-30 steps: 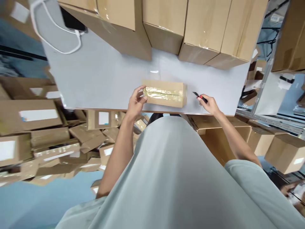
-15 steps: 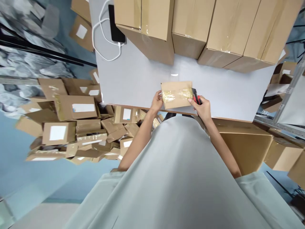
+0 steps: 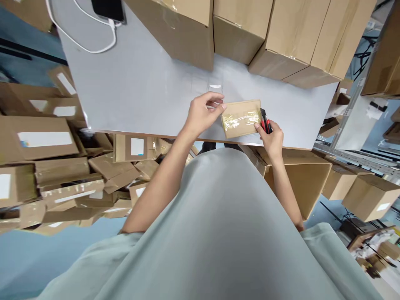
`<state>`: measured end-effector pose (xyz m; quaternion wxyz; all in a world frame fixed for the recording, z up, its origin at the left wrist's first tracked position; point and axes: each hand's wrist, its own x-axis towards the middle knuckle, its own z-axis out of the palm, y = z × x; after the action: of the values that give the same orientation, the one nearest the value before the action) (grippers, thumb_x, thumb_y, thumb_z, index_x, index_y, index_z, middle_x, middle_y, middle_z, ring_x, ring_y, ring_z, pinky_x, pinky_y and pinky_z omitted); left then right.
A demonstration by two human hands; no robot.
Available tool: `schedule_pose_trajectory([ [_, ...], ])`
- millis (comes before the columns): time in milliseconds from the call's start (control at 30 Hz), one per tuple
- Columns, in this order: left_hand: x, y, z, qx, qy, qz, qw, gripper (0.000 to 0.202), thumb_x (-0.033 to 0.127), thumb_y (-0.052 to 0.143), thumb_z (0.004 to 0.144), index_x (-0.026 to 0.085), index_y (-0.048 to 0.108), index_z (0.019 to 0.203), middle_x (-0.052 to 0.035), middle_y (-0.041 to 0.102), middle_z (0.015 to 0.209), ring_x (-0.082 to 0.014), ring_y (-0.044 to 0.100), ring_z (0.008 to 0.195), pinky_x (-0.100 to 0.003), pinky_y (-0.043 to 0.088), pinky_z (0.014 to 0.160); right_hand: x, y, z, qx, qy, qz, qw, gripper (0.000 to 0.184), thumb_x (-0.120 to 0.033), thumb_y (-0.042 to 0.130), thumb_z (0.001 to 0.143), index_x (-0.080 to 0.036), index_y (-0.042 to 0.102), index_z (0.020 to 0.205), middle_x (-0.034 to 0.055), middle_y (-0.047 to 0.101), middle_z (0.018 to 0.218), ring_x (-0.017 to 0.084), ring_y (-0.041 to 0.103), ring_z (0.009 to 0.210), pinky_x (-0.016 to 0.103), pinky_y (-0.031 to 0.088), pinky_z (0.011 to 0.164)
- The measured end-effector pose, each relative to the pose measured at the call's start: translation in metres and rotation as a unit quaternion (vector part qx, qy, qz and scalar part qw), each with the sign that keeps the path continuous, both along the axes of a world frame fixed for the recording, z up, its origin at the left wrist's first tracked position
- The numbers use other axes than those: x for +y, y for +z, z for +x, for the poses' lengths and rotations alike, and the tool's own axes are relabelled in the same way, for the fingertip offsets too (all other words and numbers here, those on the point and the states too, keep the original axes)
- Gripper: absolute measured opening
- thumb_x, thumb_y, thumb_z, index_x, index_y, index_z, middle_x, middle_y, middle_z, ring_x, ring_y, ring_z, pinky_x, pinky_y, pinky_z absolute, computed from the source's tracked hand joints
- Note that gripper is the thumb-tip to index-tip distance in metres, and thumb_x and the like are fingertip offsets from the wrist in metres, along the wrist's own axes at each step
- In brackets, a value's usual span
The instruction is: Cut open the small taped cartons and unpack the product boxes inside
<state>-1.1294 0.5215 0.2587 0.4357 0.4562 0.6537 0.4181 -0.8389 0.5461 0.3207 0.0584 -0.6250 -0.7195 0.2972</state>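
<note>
A small flat cardboard box (image 3: 240,118) with shiny clear tape across it sits at the front edge of the white table. My left hand (image 3: 204,109) is at its upper left corner, fingers apart and curved, thumb tip at the corner. Whether the thumb touches the cardboard I cannot tell. Wrapped in the fingers of my right hand (image 3: 272,137) is a red and black box cutter (image 3: 265,121), its black end pointing away from me beside the box's right edge. The right thumb rests on the box's lower right corner.
Large taped cartons (image 3: 293,33) line the far side of the table (image 3: 125,91). A phone (image 3: 109,9) with a white cable (image 3: 103,50) lies at the far left. Discarded boxes (image 3: 70,166) pile up on the left. A big open carton (image 3: 304,183) stands below the table's right front.
My left hand has come off the box's left side and risen to its upper left corner, fingers opening. The view has shifted; my right hand still holds the box cutter against the box.
</note>
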Motion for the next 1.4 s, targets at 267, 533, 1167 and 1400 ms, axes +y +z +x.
schedule_pose_trajectory([
  [267,0.005,0.017,-0.007,-0.03,-0.022,-0.02,0.999,0.026,0.036,0.087,0.091,0.019,0.083,0.11,-0.0074,0.083,0.117,-0.0309,0.078,0.115,-0.054,0.065,0.112,-0.04,0.062,-0.04,-0.048,0.006,-0.05,0.998,0.045,-0.047,0.033,0.117,-0.025,0.053,0.152,0.0116,0.081,0.111,0.03,0.077,0.092,0.04,0.057,0.082],
  [533,0.005,0.004,-0.019,-0.094,-0.049,-0.012,0.994,0.032,0.036,0.097,0.084,0.021,0.084,0.109,-0.007,0.083,0.115,-0.0352,0.077,0.119,-0.059,0.066,0.113,-0.051,0.068,-0.095,-0.073,0.084,-0.067,0.992,0.051,-0.041,0.037,0.117,-0.024,0.064,0.157,0.0128,0.083,0.13,0.032,0.08,0.11,0.039,0.059,0.091],
  [1167,0.014,0.014,-0.006,-0.079,0.042,-0.064,0.994,0.021,0.019,0.092,0.07,0.026,0.091,0.09,-0.0011,0.086,0.091,-0.0281,0.081,0.095,-0.043,0.066,0.095,-0.067,0.081,-0.162,-0.311,0.064,-0.09,0.944,0.046,-0.025,0.042,0.12,-0.014,0.057,0.162,0.0171,0.085,0.106,0.031,0.083,0.097,0.037,0.061,0.088],
  [1400,0.008,0.013,0.002,-0.062,0.049,-0.064,0.995,0.023,0.02,0.09,0.072,0.025,0.092,0.095,-0.0007,0.084,0.087,-0.0253,0.077,0.086,-0.041,0.064,0.09,-0.073,0.091,-0.179,-0.361,0.069,-0.097,0.925,0.038,-0.016,0.039,0.118,-0.013,0.068,0.143,0.0201,0.084,0.109,0.028,0.085,0.101,0.031,0.061,0.081],
])
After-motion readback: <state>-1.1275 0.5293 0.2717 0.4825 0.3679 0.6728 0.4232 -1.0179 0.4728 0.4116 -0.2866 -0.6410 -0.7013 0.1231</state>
